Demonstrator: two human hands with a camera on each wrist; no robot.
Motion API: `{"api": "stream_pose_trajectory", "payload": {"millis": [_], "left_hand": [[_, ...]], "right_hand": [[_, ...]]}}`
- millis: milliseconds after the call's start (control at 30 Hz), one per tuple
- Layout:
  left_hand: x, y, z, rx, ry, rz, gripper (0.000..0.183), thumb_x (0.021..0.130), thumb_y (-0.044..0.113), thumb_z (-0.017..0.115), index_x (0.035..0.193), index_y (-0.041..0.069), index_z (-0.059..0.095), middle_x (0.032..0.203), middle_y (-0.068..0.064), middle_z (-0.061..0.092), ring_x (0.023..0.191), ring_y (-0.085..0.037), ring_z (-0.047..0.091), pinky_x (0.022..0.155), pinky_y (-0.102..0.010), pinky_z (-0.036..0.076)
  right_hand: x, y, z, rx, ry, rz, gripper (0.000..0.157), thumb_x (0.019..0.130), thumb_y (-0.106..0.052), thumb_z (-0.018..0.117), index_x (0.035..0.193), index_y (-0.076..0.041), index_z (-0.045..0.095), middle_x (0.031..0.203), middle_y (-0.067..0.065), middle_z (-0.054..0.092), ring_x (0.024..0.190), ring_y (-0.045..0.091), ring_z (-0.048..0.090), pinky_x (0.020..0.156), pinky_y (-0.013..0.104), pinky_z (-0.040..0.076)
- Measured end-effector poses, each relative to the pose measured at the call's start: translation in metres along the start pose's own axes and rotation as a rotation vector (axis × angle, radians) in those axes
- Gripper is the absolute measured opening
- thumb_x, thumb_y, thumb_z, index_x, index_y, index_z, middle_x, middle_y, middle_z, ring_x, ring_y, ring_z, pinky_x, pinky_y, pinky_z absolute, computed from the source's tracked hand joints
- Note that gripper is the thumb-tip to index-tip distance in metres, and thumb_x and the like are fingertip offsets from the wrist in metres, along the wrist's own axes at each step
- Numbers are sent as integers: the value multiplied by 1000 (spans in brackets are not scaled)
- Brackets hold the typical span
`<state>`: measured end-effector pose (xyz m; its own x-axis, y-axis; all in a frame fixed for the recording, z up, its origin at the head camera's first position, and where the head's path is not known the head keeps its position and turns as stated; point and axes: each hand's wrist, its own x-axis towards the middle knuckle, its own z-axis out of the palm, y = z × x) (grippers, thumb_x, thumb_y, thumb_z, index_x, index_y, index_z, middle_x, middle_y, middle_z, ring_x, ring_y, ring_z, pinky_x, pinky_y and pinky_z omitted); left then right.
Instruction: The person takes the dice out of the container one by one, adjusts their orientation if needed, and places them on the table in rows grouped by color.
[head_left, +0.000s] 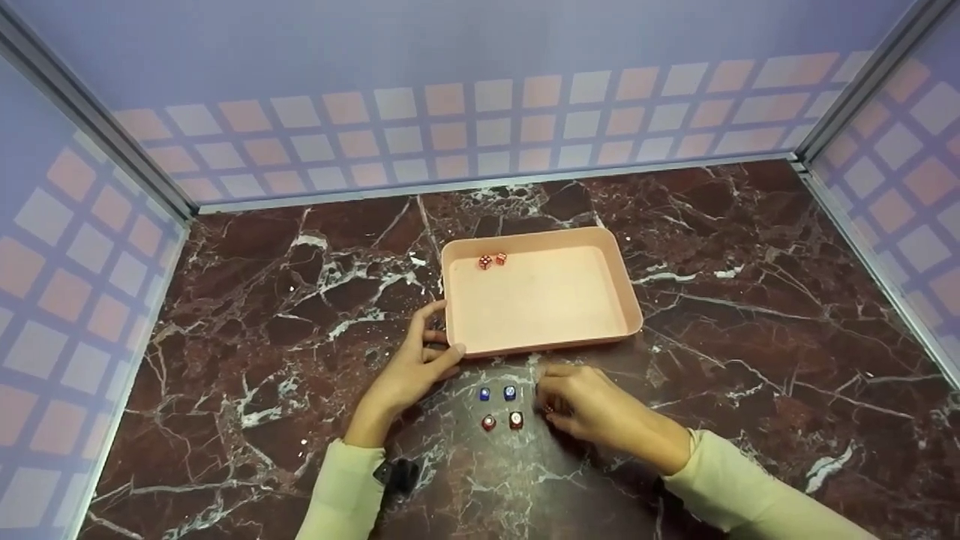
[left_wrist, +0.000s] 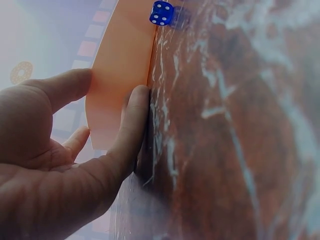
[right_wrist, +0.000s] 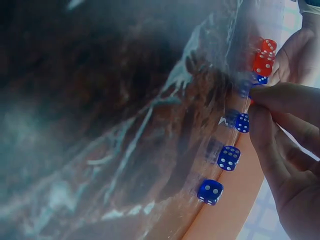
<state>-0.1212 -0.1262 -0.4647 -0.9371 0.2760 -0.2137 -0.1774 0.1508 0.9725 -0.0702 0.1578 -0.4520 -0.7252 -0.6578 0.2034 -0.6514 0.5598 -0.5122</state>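
Observation:
A shallow peach-coloured tray (head_left: 544, 346) lies on the table with two red dice (head_left: 486, 262) inside, near its far left corner. My left hand (head_left: 412, 371) holds the tray's near left corner, thumb along the near wall and fingers at the left side. In front of the tray my right hand (head_left: 589, 405) pinches a small red die (right_wrist: 251, 102) between thumb and forefinger, mostly hidden by the fingertips. Just left of it stand two blue dice (head_left: 510, 393) and, closer to me, two red dice (head_left: 516, 420). More blue dice (right_wrist: 228, 158) show beside the right hand in the right wrist view.
The table (head_left: 247, 330) has a dark red marbled, glossy top. Tile-patterned panels (head_left: 450, 112) close it in at the back and on both sides. A black strap piece (head_left: 401, 474) sits at the left sleeve.

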Motion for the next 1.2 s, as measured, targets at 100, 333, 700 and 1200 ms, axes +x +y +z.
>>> {"api": "stream_pose_trajectory", "payload": {"millis": [100,333,700,1200], "left_hand": [[0,0,0,1,4,-3,75,102,5,68,163,18,27,128,-26,46,100,-31,66,94,-41,64],[1,-2,2,0,-18,-3,76,103,6,68,164,17,25,131,-27,46,104,-32,66,96,-42,63],[0,-4,2,5,-19,13,76,103,7,67,164,15,24,130,-28,48,104,-33,67,94,-42,64],[0,-1,0,-11,-3,5,76,102,4,68,164,16,26,130,-27,46,102,-31,65,96,-41,63]], "right_hand": [[0,-1,0,-2,-12,-13,23,75,10,83,86,-7,71,90,3,69,80,18,70,72,26,63],[-2,-3,3,-34,-55,-22,21,78,8,85,87,-7,73,90,2,70,82,18,72,75,26,64],[-5,-3,3,-13,-52,5,25,78,9,84,93,-8,73,94,3,69,85,20,72,75,29,64],[1,-7,-5,-43,-71,-2,25,78,4,87,93,-8,71,95,4,68,84,20,72,75,29,64]]}}
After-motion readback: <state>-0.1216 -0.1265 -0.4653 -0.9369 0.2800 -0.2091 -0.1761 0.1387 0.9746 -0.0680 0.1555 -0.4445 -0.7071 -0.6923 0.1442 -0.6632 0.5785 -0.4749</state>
